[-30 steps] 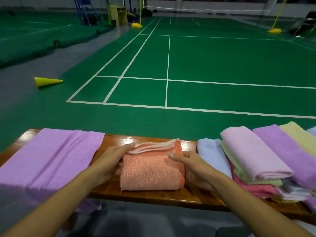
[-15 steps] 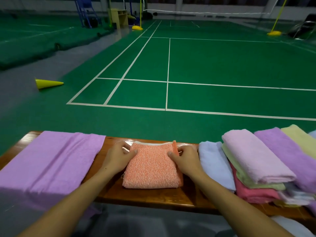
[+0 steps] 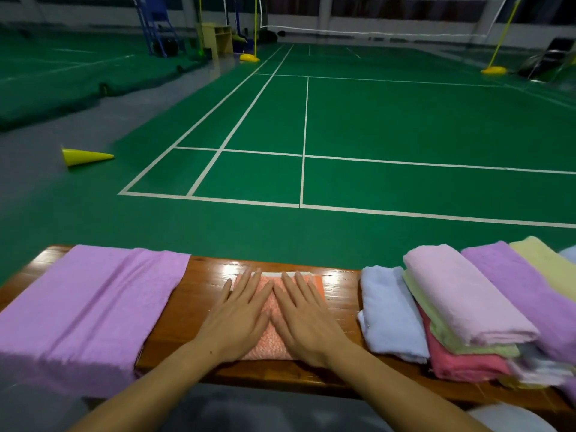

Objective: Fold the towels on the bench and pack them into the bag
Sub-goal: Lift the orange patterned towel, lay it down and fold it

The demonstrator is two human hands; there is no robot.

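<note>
A folded orange towel lies in the middle of the wooden bench. My left hand and my right hand lie flat on top of it, side by side, fingers straight and pressing down. A purple towel is spread over the bench's left end and hangs over its near edge. At the right lies a folded light blue towel, beside a pile of folded towels in pink, green, purple and yellow. No bag is in view.
Beyond the bench stretches a green badminton court with white lines. A yellow cone lies on its side on the floor at the left. Net posts with yellow bases stand far back.
Both hands have moved from the orange towel's sides onto its top and flattened out. The towel's raised far layers have been pressed down flat.
</note>
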